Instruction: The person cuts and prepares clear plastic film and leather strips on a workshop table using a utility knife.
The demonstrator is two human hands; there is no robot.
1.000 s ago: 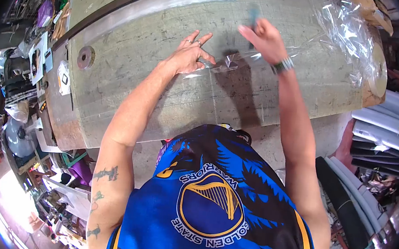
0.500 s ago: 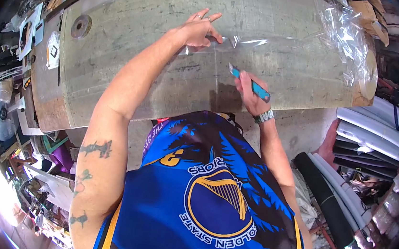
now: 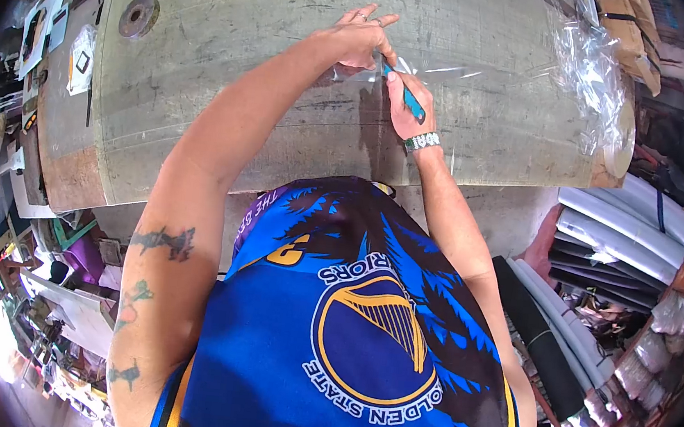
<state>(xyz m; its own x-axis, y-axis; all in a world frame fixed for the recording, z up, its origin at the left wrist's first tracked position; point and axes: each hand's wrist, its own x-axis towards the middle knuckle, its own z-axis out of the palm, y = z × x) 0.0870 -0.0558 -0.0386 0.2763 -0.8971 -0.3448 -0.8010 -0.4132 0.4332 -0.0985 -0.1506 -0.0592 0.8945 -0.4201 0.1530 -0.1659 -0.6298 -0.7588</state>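
Note:
My left hand (image 3: 359, 40) is over the worktable, pressing on a sheet of clear plastic film (image 3: 454, 74). Its fingers are spread, two of them stretched away from the film, and the index fingertip points down at a crease. A turquoise and black utility knife (image 3: 412, 102) is in my right hand (image 3: 412, 113), fingers wrapped around it. The knife's tip is right beside my left index finger, at the film; the blade itself is hard to make out. Film edges show faintly on the tabletop.
The worn worktable (image 3: 234, 55) has a round metal disc (image 3: 139, 16) at its left. Crumpled clear plastic (image 3: 589, 85) lies at the right end, near brown cardboard (image 3: 629, 35). Rolls of sheet material (image 3: 620, 232) and a black roll (image 3: 540, 340) sit on the right.
My right hand has moved up and left with the utility knife, bringing its tip to the film beside my left hand. My left hand has shifted slightly up and right.

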